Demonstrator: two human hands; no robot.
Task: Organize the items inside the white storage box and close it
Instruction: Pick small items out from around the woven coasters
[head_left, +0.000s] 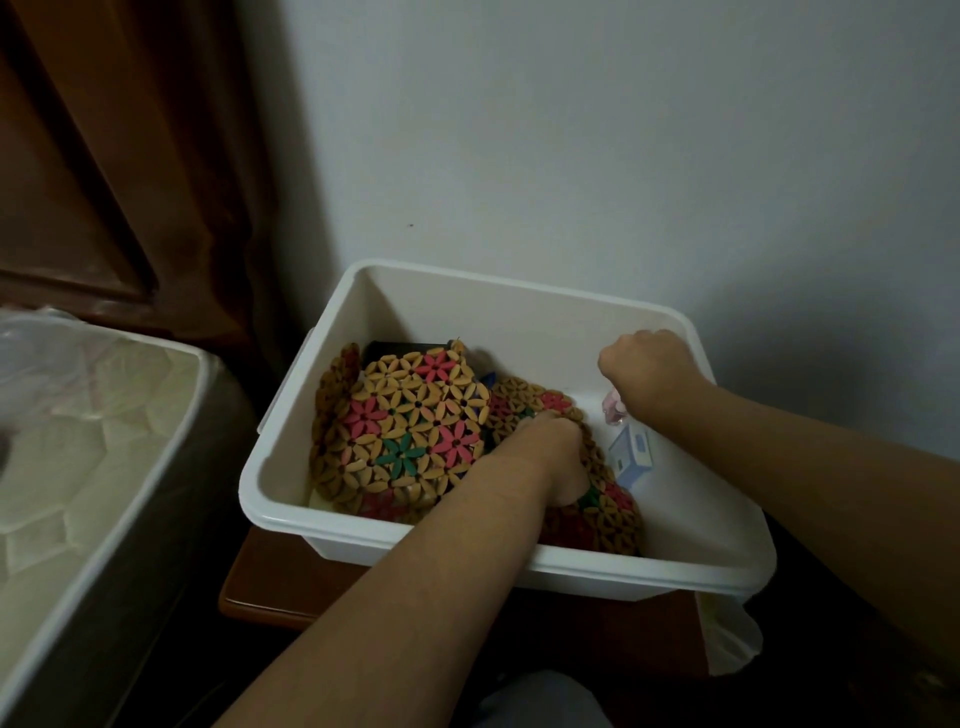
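The white storage box stands open on a small wooden table, with no lid in view. Inside it lie wooden bead mats with tan, red and green flower patterns, piled over a dark object at the back left. My left hand reaches into the box and grips the edge of a second bead mat near the front. My right hand is closed over a small pink item at the right side. A small light blue box lies on the box floor between my hands.
A wooden side table carries the box. A mattress with clear plastic on it lies to the left. A white wall is behind, and a dark wooden headboard stands at the left. Something white hangs under the box's right corner.
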